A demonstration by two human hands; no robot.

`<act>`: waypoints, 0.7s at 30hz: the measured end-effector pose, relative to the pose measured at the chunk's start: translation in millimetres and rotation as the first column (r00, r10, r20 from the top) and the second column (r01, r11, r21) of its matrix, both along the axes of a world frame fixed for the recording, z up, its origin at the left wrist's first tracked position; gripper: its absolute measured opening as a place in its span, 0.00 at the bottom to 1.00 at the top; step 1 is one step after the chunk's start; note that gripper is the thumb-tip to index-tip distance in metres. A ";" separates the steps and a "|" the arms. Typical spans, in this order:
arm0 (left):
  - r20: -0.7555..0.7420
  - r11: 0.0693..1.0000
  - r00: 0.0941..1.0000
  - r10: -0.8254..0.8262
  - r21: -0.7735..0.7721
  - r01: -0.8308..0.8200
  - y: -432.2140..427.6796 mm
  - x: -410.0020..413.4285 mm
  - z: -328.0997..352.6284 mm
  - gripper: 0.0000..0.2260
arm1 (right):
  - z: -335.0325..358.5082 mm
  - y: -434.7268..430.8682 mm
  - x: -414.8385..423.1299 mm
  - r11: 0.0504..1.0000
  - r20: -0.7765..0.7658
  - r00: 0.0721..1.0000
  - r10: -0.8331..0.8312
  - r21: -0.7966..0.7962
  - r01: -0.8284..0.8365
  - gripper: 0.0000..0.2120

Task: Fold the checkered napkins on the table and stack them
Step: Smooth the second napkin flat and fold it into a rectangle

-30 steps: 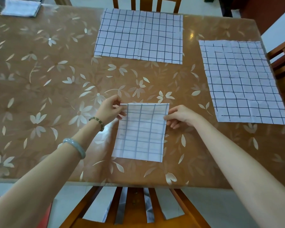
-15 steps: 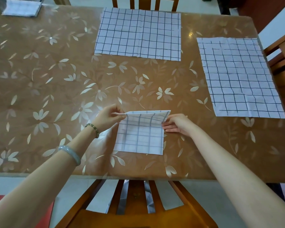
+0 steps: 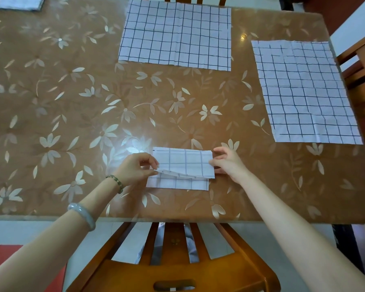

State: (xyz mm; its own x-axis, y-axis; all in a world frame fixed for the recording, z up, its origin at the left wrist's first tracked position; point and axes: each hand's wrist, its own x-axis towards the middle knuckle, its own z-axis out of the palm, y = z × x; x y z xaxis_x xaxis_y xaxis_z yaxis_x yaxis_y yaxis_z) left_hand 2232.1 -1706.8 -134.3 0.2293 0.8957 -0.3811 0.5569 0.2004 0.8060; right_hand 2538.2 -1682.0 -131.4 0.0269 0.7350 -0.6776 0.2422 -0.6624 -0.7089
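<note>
a: nearest first. chair [image 3: 177, 266] back at the bottom, pushed up to the table [image 3: 51, 114] edge. then the hands?
b: yep. folded napkin [image 3: 185, 163] lies on the table near the front edge, right between both hands. its long axis runs left-right.
a: left hand [image 3: 135, 168]?
b: fingers [image 3: 150, 164] pinch the near-left corner of the top layer, lifted a bit off the lower layer.
a: right hand [image 3: 228, 163]?
b: at the right short end. thumb and a finger look closed on the top layer's edge, other fingers loose. grasping it, i judge.
a: which hand is nearer?
b: neither, there's one at each short end and both are touching it. key bit: the top layer's free edge stops short of the lower layer's near edge, and a strip of the lower layer shows toward the person. so the next pull is probably toward the body, to line up the edges.
a: farther out?
b: flat napkin [image 3: 175, 32] at the far middle, second flat napkin [image 3: 303, 91] far right. both are unfolded and well apart from the hands. small pile [image 3: 19, 3] at the far left corner, looks folded, cut off by the frame.
</note>
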 end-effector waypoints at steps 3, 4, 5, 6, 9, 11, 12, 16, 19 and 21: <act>-0.030 1.000 1.000 -0.002 0.013 0.003 -6.0 1.3 -1.7 0.10 | -0.9 -10.3 -0.1 0.997 0.002 0.998 -0.061 -0.055 0.061 0.23; -0.033 1.000 0.999 -0.001 0.015 0.001 -7.9 1.5 -1.6 0.09 | -0.8 -13.6 -0.7 0.994 0.005 0.997 -0.078 -0.072 0.078 0.21; -0.037 1.000 0.999 0.002 0.017 -0.001 -9.6 1.2 -2.0 0.08 | -0.6 -16.6 -1.5 0.992 0.016 0.996 -0.086 -0.090 0.087 0.18; -0.043 1.000 0.999 0.003 0.016 -0.002 -10.9 0.5 -2.5 0.08 | -0.8 -19.5 -2.3 0.990 0.018 0.996 -0.090 -0.107 0.091 0.14; -0.050 1.000 0.999 0.003 0.011 -0.002 -14.8 -1.7 -6.0 0.08 | -4.1 -26.3 -4.6 0.982 0.006 0.995 -0.097 -0.161 0.097 0.09; -0.062 1.000 0.998 -0.002 0.014 0.002 -16.9 -2.9 -8.1 0.08 | -6.5 -30.4 -7.2 0.979 0.008 0.995 -0.103 -0.178 0.103 0.08; -0.066 1.000 0.998 -0.008 0.013 0.009 -17.8 -3.6 -9.5 0.08 | -8.4 -32.6 -8.2 0.980 0.015 0.995 -0.103 -0.170 0.104 0.08; -0.102 0.999 0.994 -0.036 0.029 0.039 -19.2 -6.0 -12.4 0.11 | -13.1 -39.1 -12.2 0.994 0.088 0.993 -0.073 -0.079 0.080 0.05; -0.159 0.992 0.982 -0.102 0.052 0.112 -19.6 -6.9 -14.7 0.14 | -15.7 -39.7 -14.4 0.999 0.171 0.985 -0.006 -0.042 0.013 0.03; -0.219 0.979 0.962 -0.166 0.083 0.188 -21.0 -8.2 -16.9 0.17 | -15.6 -39.0 -15.9 0.999 0.231 0.972 0.045 -0.028 -0.039 0.03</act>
State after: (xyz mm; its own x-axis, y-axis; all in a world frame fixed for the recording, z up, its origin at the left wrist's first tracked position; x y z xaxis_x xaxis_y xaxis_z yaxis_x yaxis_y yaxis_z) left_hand 2223.9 -1727.8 -151.2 0.3122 0.8847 -0.3462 0.7347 0.0062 0.6784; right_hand 2522.3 -1721.0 -147.0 0.1544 0.7231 -0.6733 0.4256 -0.6637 -0.6151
